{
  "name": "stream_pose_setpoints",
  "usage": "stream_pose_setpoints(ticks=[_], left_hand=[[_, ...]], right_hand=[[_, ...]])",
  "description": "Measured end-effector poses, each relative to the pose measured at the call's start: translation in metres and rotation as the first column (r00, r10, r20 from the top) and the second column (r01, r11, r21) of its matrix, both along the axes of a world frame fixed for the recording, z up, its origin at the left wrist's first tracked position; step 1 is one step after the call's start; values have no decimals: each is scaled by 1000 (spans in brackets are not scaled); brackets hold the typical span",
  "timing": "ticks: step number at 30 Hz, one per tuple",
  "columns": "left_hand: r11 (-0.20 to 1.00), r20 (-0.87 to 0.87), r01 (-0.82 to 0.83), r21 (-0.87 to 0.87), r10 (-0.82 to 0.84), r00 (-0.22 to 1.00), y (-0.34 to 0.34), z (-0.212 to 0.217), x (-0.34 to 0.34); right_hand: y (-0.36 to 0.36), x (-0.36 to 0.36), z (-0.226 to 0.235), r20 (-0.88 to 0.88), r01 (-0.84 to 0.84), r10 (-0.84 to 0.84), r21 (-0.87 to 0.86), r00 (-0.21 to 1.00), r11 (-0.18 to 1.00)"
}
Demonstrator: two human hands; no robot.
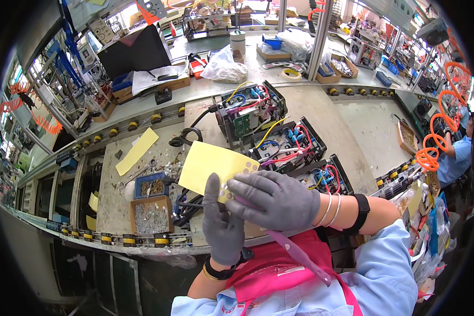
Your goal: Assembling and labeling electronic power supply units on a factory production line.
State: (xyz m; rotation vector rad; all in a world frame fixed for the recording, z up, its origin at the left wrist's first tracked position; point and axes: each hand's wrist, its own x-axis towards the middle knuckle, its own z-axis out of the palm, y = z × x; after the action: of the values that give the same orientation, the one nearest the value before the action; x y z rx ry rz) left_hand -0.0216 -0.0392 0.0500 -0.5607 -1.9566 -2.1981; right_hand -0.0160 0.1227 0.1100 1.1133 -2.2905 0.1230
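Observation:
A pale yellow sheet (210,163) with small round grey stickers along its right edge is held up before me. Both my hands wear grey gloves. My left hand (222,231) grips the sheet's lower edge, its thumb pointing up along the front. Across the lower right corner lies my right hand (274,200), fingers together over some of the stickers; its fingertips are partly hidden. A purple strip (300,258) with pale dots passes under the right hand and hangs over my pink apron. Just beyond stand three opened black device housings (289,145) with coloured wires and circuit boards.
To the left are a blue bin (151,185) and a cardboard box (151,215) of small metal parts, plus another yellow strip (137,151). Roller rails (134,125) border the worktop. A coiled orange hose (432,142) hangs at the right, near another person's blue sleeve (461,152).

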Motion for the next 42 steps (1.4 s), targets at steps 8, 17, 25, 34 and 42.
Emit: stream_pose_setpoints(ticks=[8,17,25,34,42], left_hand=[[996,14,59,-62,-59,998,-2,-5,-2],[999,143,23,-26,-19,989,-11,-22,-7],[996,156,-1,-86,14,988,-16,-25,-10],[996,156,-4,-93,18,988,-7,-26,-13],[999,163,-29,-43,35,986,-10,-24,-11]], right_hand=[[10,-7,0,38,12,-15,83,999,996],[76,-81,-8,762,717,458,-621,457,317],[73,-104,-26,876,745,330,-476,353,467],[66,-110,-27,912,713,101,-376,397,592],[57,-108,-22,931,693,134,-343,338,635]])
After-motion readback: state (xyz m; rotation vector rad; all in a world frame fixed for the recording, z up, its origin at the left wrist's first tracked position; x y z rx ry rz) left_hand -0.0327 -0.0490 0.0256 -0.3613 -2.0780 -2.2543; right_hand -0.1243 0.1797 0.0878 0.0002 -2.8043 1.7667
